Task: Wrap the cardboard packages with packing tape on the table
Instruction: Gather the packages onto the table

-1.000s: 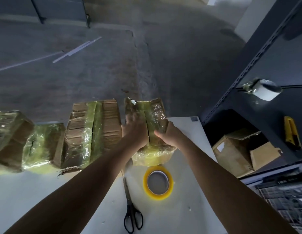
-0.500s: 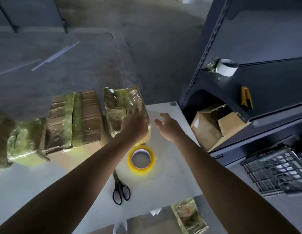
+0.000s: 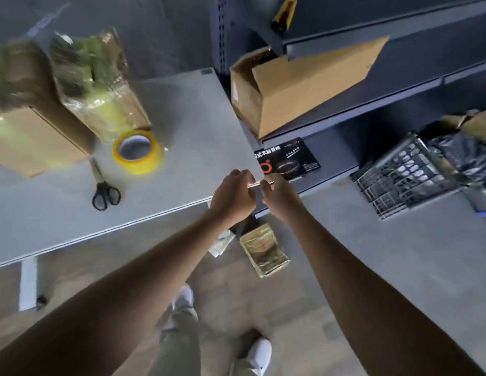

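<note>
Left hand [image 3: 232, 195] and right hand [image 3: 281, 198] were together at the right corner of the table [image 3: 195, 118]. Each pinched one end of a thin pale strip [image 3: 253, 185], identity unclear. The wrapped package [image 3: 100, 85] stood at the table's far side, tape roll [image 3: 137, 152] touching it, scissors [image 3: 104, 191] near.

Left hand [image 3: 231, 197], right hand [image 3: 281, 198] off package [image 3: 100, 85]
</note>
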The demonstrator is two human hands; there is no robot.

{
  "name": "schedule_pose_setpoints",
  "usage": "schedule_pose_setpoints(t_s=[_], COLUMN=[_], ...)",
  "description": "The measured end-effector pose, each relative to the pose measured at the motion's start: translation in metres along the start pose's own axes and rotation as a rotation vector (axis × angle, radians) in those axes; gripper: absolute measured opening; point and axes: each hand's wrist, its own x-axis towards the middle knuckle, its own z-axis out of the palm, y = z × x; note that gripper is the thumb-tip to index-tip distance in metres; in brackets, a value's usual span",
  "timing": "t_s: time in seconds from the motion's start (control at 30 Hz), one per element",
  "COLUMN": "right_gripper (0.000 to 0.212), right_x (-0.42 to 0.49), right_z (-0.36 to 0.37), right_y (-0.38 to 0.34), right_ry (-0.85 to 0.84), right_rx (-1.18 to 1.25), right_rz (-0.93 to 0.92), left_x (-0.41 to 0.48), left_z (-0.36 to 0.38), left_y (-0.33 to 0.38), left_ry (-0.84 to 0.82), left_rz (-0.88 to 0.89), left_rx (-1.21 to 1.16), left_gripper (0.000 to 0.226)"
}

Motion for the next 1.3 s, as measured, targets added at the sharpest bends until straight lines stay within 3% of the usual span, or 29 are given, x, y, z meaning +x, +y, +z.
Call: schedule_pose_setpoints(t_s=[0.2,0.5,0.73,0.8,0.93,1.0,1.13,1.3], right_gripper=[0.035,0.037,0.038,0.039,0.061,0.073,0.100,0.075], right_x=[0.000,0.074,0.129,0.138,0.155,0.161,0.163,0.137], right_z=[0.041,0.198,0.311,0.331,0.358,0.361,0.358,0.341], right_y=[0.130,0.344,0.488,0.511,0.540,0.550,0.560,0.537], right_ry=[0.009,0.002,0.003,0.065,0.227,0.316,0.304,0.251], right_rx=[0.082,0.015,0.107,0.118,0.166,0.239,0.328,0.252], right_rz=[0.182,0.354,0.552,0.601,0.668,0.703,0.761,0.755], left_x=[-0.010,0.017,0.046,0.054,0.071,0.075,0.074,0.053], left_z=[0.120,0.345,0.496,0.524,0.561,0.573,0.589,0.569], left_y=[-0.028,-0.173,-0.271,-0.289,-0.318,-0.329,-0.339,-0.330], left_ry=[-0.185,-0.371,-0.494,-0.486,-0.354,-0.398,-0.454,-0.345], left_rz=[-0.169,-0.379,-0.400,-0.463,-0.831,-0.916,-0.994,-1.087], left_rx=[-0.088,-0.115,-0.061,-0.101,-0.430,-0.460,-0.615,-0.616], left_gripper=[0.031,0.029,0.034,0.036,0.030,0.016,0.031,0.028])
